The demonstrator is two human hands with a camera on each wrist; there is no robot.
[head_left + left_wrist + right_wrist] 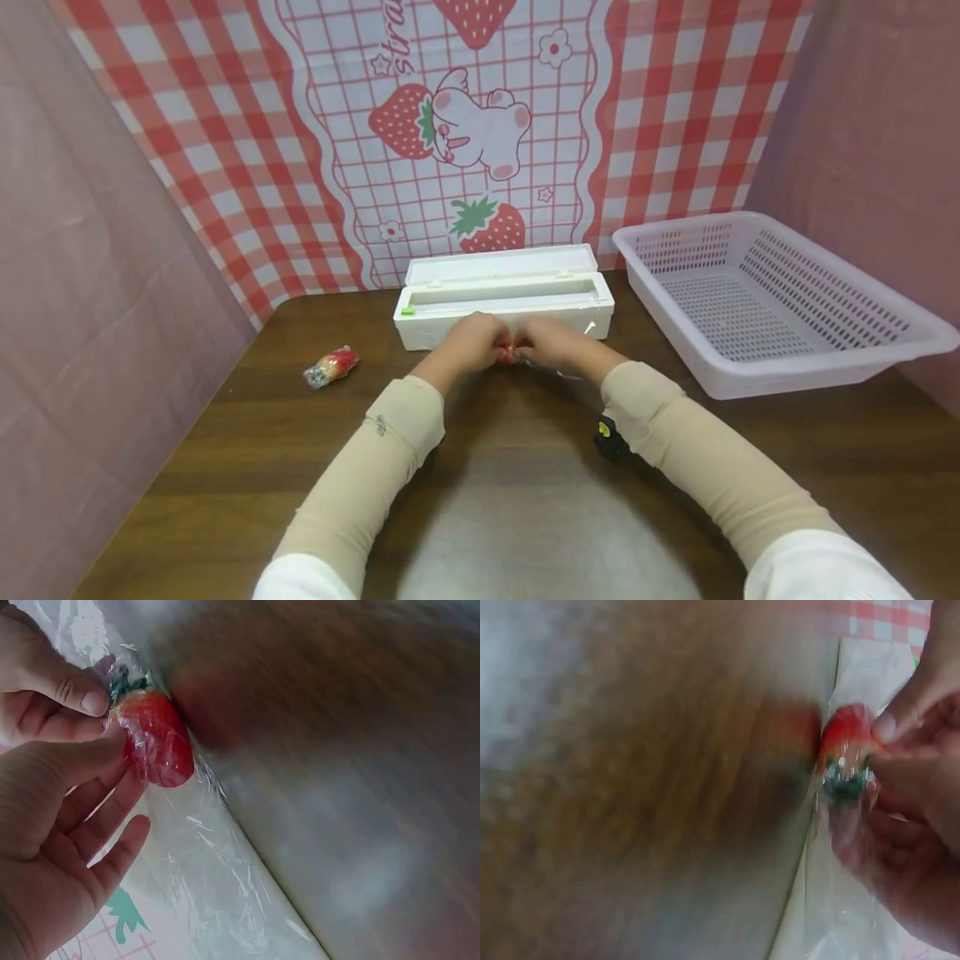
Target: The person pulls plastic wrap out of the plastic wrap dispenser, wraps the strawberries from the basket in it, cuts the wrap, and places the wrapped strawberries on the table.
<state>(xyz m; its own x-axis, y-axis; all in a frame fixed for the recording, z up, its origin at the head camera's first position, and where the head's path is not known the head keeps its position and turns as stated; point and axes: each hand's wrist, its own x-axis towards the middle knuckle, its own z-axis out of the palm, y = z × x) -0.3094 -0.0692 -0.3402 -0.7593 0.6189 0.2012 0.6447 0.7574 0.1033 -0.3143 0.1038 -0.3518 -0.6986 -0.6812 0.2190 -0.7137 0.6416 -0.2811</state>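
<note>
A red strawberry (159,742) with a yellowish top and green leaves is wrapped in clear cling film. Both hands hold it just in front of the long white film box (417,332). My left hand (472,340) pinches its side between thumb and forefinger, the other fingers loosely spread in the left wrist view. At the leafy end, my right hand (553,340) pinches the strawberry and bunched film with thumb and fingers. Loose cling film (217,877) lies along the box behind the hands. In the head view, the fingers hide most of the strawberry.
Another film-wrapped strawberry (332,367) lies on the brown table (247,467) to the left. The box's white lid (502,265) stands raised at the back. To the right sits a white perforated basket (712,354). Behind hangs a checked strawberry cloth (675,108).
</note>
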